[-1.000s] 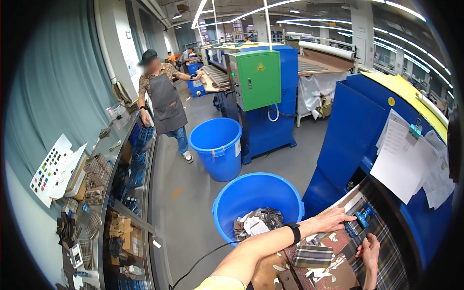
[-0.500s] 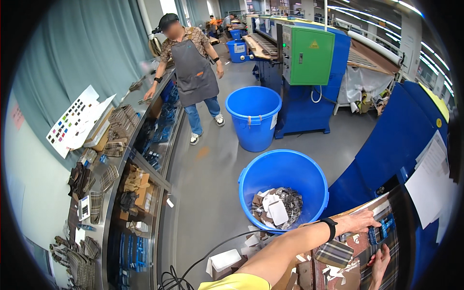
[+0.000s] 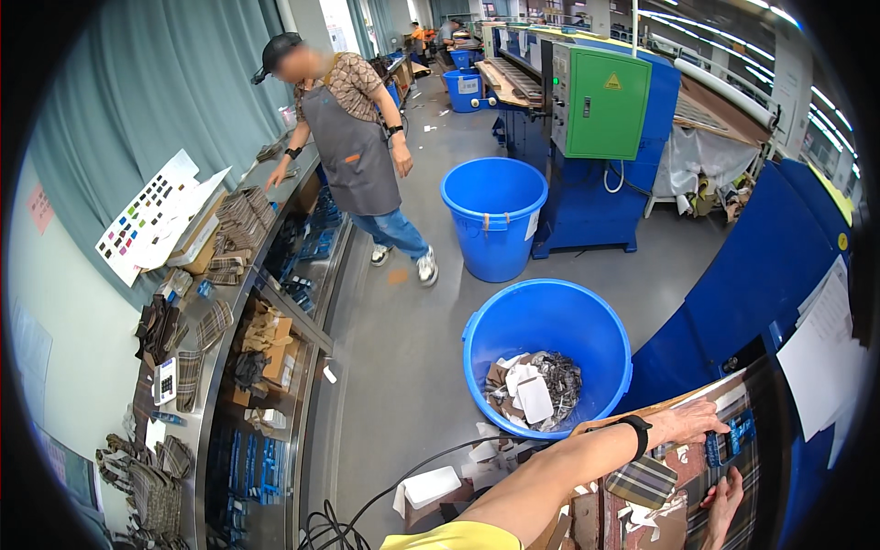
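My left hand (image 3: 689, 422), with a black wristband, lies flat on a work surface covered with brown plaid fabric (image 3: 643, 481). Its fingertips touch the top edge of a small blue block-shaped tool (image 3: 730, 440). My right hand (image 3: 724, 502) comes in at the bottom right, just below that tool, fingers bent on the fabric; most of it is cut off by the picture's edge. White scraps lie on the fabric between the hands.
A blue bin (image 3: 548, 353) holding fabric and paper scraps stands left of my arm, a second blue bin (image 3: 493, 218) farther back. A person in a grey apron (image 3: 353, 151) stands by a long bench (image 3: 229, 302) stacked with plaid pieces. Blue and green machines (image 3: 600, 101) stand behind.
The view has swung left and down, so the bench fills more of it. The person in the apron now appears closer along the bench. My hands stay at the blue tool.
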Tool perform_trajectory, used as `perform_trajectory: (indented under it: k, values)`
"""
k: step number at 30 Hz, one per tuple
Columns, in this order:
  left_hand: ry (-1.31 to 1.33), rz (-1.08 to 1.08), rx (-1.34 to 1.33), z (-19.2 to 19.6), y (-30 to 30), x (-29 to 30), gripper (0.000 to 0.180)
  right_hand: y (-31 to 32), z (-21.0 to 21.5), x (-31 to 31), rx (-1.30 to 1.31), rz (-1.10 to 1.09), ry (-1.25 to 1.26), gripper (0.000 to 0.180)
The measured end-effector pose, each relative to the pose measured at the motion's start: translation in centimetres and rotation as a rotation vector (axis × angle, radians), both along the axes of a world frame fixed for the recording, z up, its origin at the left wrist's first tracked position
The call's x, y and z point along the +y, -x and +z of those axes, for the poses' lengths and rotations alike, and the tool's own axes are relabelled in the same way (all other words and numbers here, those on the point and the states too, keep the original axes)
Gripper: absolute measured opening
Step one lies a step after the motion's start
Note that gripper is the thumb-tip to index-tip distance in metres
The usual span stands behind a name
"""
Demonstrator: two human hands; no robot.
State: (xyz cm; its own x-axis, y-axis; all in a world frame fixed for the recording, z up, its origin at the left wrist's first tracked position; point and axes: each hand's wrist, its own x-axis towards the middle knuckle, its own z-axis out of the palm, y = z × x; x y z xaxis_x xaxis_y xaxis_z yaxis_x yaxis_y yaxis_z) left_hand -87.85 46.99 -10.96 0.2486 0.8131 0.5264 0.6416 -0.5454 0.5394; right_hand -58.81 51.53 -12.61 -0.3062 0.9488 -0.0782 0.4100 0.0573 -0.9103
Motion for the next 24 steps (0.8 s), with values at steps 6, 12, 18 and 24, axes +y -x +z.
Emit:
perform_trajectory:
  k: [6, 12, 18, 24]
  values:
    - [-0.035, 0.012, 0.01, -0.1, 0.0, 0.2, 0.05, 0.7, 0.7, -0.5, -0.017, -0.029, 0.005, 0.045]
    - [-0.033, 0.031, 0.007, -0.4, -0.4, 0.5, 0.05, -0.2, 0.2, 0.0, -0.029, 0.0, -0.03, 0.045]
    - [0.056, 0.047, 0.048, 0.1, -0.1, -0.2, 0.049, 0.4, 0.6, -0.9, -0.018, 0.0, -0.016, 0.046]
    - [0.083, -0.084, -0.042, 1.5, 0.5, -0.2, 0.053, 1.8, 2.9, -3.1, 0.081, -0.013, 0.074, 0.045]
